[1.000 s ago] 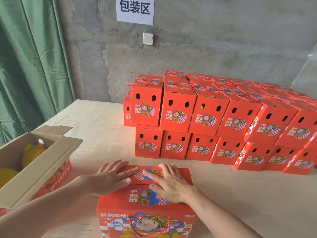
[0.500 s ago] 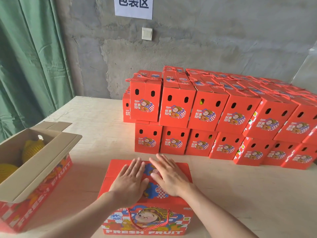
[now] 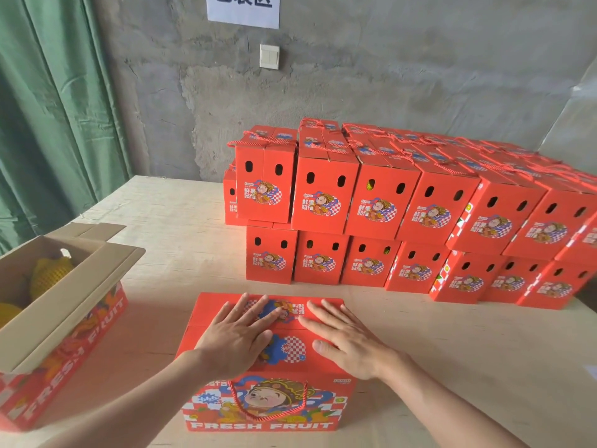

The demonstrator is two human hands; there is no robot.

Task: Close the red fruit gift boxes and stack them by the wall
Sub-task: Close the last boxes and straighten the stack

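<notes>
Both hands flat, fingers straight: left hand (image 3: 237,334), right hand (image 3: 347,341) press lid of gift box (image 3: 268,396) beneath palms. Risk: flaps spring open once pressure lifts; stack (image 3: 403,215) far ahead.

a packing room: bare concrete wall (image 3: 420,76), paper sign (image 3: 243,9), stacked red gift boxes (image 3: 420,215).

The gift box (image 3: 292,349) in front of me is smooth printed card with a slight sheen; its handle (image 3: 265,418) is twisted red cord. My table (image 3: 168,227) is bare, matt pale plywood. The wall (image 3: 403,76) is rough grey cement, the curtain (image 3: 55,124) green cloth.
</notes>
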